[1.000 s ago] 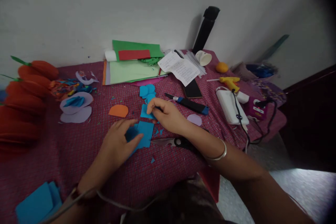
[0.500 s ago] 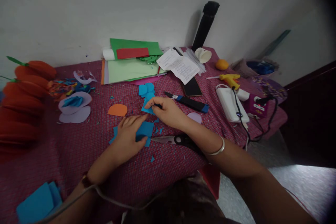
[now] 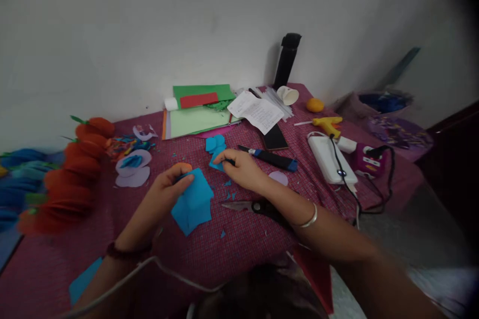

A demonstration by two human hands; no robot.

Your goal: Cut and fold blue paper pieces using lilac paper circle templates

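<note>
My left hand (image 3: 174, 183) pinches the upper left edge of blue paper (image 3: 193, 199), which hangs lifted and tilted with creases and angled lower corners. My right hand (image 3: 241, 167) is closed round a dark, slim, pen-like stick (image 3: 230, 161), mostly hidden by the fingers. Its fingertips are by a small blue paper piece (image 3: 216, 165); whether they touch it I cannot tell. Small rounded blue cutouts (image 3: 216, 142) lie just beyond. An orange paper cutout (image 3: 184, 167) is partly hidden behind my left hand. Scissors (image 3: 262, 208) lie below my right forearm, blades to the left.
A utility knife (image 3: 273, 159), a phone (image 3: 276, 138) and a written sheet (image 3: 258, 111) lie beyond my right hand. To the right are a yellow glue gun (image 3: 327, 123) and a white power bank (image 3: 332, 159) with cables. Orange paper pumpkins (image 3: 77, 179) stand left.
My left hand, which lay flat over the blue paper, has picked it up by its edge and tilted it. My right hand stays by the small blue piece. The view has shifted.
</note>
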